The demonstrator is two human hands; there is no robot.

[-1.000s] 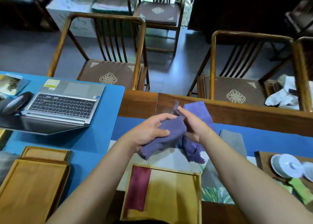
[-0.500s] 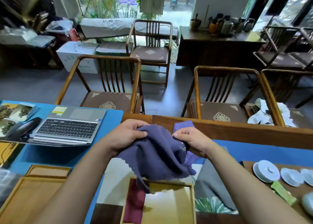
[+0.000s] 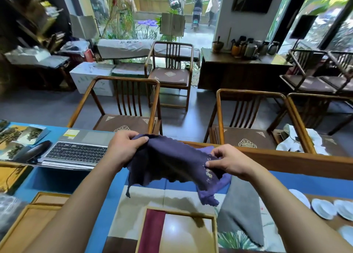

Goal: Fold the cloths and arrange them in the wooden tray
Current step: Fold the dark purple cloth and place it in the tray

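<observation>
Head view, purple cloth (image 3: 172, 163) pinched taut between left hand (image 3: 124, 147) and right hand (image 3: 227, 162), raised above wooden tray (image 3: 179, 211) holding one maroon cloth (image 3: 152, 231), grey cloth (image 3: 240, 210) below right grip, laptop (image 3: 76, 151) beside left grip.

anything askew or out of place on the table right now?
Mostly tidy. The grey cloth lies unfolded and skewed beside the wooden tray, outside it. The dark purple cloth hangs rumpled between the left hand and right hand. The folded maroon cloth sits straight in the tray.
</observation>
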